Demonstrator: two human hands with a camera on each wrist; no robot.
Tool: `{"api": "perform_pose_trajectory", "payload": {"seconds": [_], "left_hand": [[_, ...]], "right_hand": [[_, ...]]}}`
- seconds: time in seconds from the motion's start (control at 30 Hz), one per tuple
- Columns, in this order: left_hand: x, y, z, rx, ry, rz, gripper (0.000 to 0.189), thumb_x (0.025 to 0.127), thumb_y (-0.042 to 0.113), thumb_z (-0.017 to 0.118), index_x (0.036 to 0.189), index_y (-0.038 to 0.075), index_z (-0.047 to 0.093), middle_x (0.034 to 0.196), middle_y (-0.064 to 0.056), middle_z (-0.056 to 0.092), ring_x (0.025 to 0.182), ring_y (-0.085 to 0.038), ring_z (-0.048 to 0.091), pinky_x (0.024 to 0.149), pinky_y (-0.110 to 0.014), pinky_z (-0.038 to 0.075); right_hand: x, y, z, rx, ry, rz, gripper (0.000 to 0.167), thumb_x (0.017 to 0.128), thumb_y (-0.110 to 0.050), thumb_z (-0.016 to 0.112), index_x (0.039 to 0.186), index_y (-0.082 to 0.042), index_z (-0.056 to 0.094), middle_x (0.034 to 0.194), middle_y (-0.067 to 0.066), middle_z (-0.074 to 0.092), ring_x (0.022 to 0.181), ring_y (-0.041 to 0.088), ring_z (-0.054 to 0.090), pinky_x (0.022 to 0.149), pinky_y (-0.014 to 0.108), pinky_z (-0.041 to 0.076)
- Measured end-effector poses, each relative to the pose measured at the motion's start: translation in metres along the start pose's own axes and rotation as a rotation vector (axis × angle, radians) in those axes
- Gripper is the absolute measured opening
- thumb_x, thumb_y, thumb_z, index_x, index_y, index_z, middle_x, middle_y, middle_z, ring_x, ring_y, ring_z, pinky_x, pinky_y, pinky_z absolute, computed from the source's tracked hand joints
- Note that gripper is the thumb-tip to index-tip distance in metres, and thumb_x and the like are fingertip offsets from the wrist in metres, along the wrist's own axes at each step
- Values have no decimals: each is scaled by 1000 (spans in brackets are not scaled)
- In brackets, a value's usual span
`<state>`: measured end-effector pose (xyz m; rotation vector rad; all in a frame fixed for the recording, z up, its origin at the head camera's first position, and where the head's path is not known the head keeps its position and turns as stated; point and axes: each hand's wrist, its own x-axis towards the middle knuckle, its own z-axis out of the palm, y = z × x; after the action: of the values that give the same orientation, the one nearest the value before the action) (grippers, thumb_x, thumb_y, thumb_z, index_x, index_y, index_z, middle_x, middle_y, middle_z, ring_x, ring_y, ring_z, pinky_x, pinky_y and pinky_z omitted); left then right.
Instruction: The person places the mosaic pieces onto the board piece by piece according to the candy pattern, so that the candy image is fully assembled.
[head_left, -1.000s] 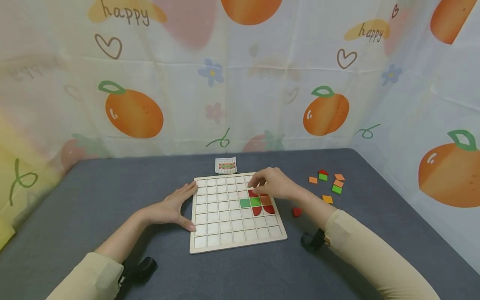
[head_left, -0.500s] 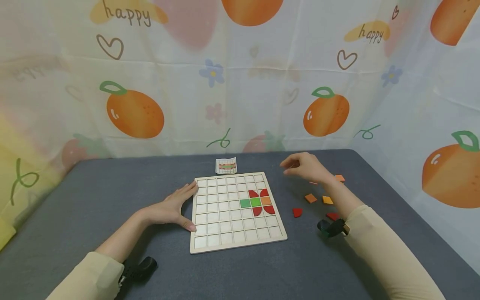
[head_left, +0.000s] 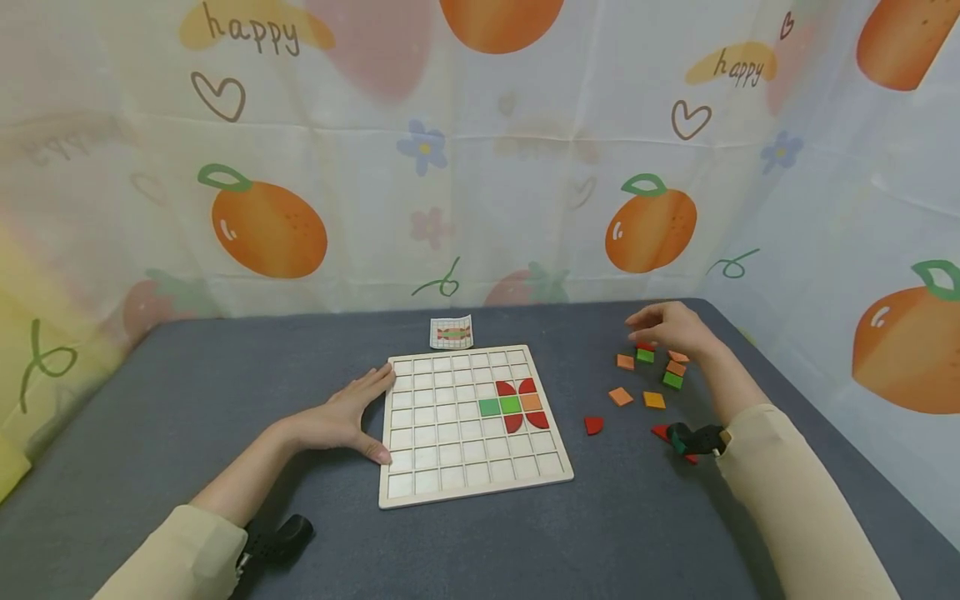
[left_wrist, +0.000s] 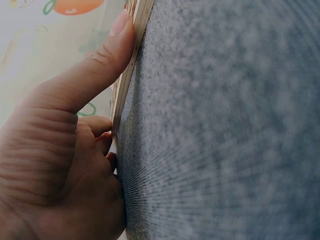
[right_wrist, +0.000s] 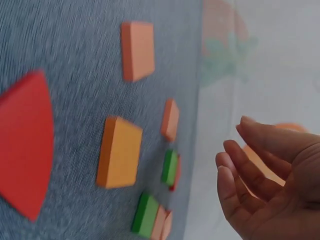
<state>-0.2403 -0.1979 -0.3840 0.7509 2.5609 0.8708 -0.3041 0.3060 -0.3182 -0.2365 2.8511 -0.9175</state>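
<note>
My left hand (head_left: 341, 417) rests along the left edge of a pale wooden grid board (head_left: 442, 495), thumb and fingers spread; in the left wrist view its thumb (left_wrist: 107, 60) lies against the board's rim (left_wrist: 131, 65). Toward the right side of the board lie a darker green tile (head_left: 490, 407), a bright green tile (head_left: 510, 405), an orange tile (head_left: 531, 402) and several red quarter-round pieces (head_left: 537, 420). Holding nothing, my right hand (head_left: 671, 327) hovers over the loose pieces at the right, fingers loosely bent, near a green tile (head_left: 645, 356) with a red piece behind it.
A small printed pattern card (head_left: 452, 332) lies behind the board. Loose orange tiles (head_left: 620, 397), a yellow-orange tile (head_left: 654, 401), a green tile (head_left: 672, 381) and a red quarter-round piece (head_left: 594, 426) are scattered to its right. A patterned curtain (head_left: 525, 167) hangs behind the table.
My right hand has left the red piece at the board's upper right and moved right, over the loose pieces. My left hand has stayed at the board's edge.
</note>
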Motion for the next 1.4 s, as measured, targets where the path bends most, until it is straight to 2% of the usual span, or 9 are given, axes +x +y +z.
{"api": "perform_pose_trajectory", "payload": {"seconds": [0.17, 0.43, 0.67, 1.03, 1.4], "left_hand": [[0, -1, 1, -1, -1, -2, 126, 70, 48, 86, 159, 3, 8, 168, -20, -3, 152, -50, -4, 115, -74, 3], [1, -1, 0, 5, 1, -2, 126, 70, 49, 85, 159, 3, 9, 168, -20, -3, 153, -48, -4, 114, -75, 4], [2, -1, 0, 16, 5, -9, 127, 69, 50, 86, 159, 3, 10, 168, -20, -1, 153, -48, -3, 113, -76, 4], [2, -2, 1, 15, 6, -3, 126, 69, 50, 86, 159, 3, 10, 168, -20, -2, 153, -49, -3, 113, -76, 4], [2, -1, 0, 13, 7, -11, 127, 69, 50, 86, 159, 2, 10, 168, -20, -2, 153, -49, -3, 113, -76, 4]], "right_hand": [[-1, 15, -3, 36, -19, 47, 46, 96, -19, 63, 135, 4, 56, 137, 30, 55, 114, 39, 60, 96, 48, 54], [2, 32, -4, 29, -55, 51, 45, 92, -19, 69, 131, 3, 60, 134, 28, 59, 102, 32, 65, 84, 37, 57], [3, 31, 1, -12, -78, 74, 43, 94, -14, 65, 133, 5, 58, 138, 31, 53, 113, 40, 60, 93, 46, 54], [3, 29, 6, -71, -81, 48, 38, 94, -11, 64, 128, 6, 61, 132, 32, 58, 113, 43, 59, 91, 47, 55], [6, 29, 9, -139, -71, 61, 35, 92, -10, 66, 124, 4, 64, 127, 31, 61, 116, 46, 56, 92, 50, 53]]}}
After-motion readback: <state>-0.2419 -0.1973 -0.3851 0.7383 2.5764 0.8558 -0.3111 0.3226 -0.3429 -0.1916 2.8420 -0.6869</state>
